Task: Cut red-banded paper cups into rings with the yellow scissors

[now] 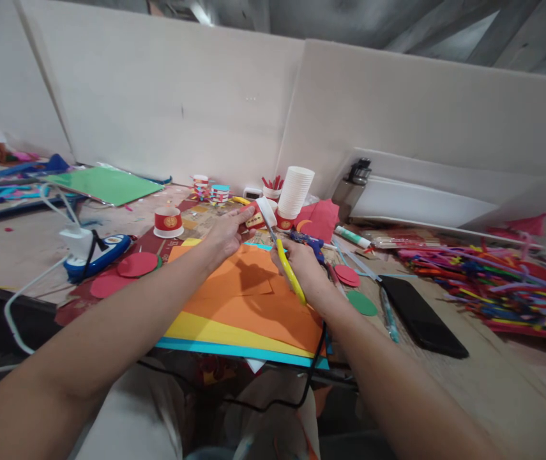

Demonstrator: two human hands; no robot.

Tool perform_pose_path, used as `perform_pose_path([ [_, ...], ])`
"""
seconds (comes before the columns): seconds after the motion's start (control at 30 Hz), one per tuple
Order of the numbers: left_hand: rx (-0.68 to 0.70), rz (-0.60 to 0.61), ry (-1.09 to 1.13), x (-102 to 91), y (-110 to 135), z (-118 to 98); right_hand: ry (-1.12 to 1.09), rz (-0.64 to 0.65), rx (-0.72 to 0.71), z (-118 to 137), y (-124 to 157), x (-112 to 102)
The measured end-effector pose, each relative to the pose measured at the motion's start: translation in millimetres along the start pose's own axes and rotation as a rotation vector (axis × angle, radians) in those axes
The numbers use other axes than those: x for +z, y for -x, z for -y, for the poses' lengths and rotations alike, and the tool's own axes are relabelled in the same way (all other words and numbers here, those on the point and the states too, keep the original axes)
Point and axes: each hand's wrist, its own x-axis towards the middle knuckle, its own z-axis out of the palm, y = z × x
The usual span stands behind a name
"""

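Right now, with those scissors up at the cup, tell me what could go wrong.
The scissors in the right hand could slip and nick the left hand, which grips the red-and-white cup close to the blades. The tall stack of white cups stands near the work and might topple if bumped. The black cable looping over the edge of the table could snag an arm.

- Bare, tapering left forearm (124,326), slanting forward and inward from the lower left.
- Bare left hand (227,236), reaching slightly farther forward, fingers bent in a grasp.
- Bare right forearm (380,351), mirroring that slant from the lower right.
- Bare right hand (305,265), fingers curled in a grip; the 2 hands near each other, apart.
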Motion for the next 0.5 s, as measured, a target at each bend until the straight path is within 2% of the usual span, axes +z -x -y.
perform_pose_path([
  [0.1, -0.037, -0.011, 0.011, 1.7, 0, -4, -0.012, -0.003, 0.005, 0, 1, 0],
  [0.27, -0.064, -0.117, 0.038, 2.3, -2, -7, 0.018, 0.012, -0.070, -4, -1, 2],
  [0.37, -0.032, -0.089, 0.041, 2.9, -1, -2, 0.021, 0.007, -0.093, -6, -2, 3],
  [0.5, -0.015, -0.046, 0.030, 4.1, 1, 3, 0.026, -0.008, -0.044, -3, -1, 2],
])
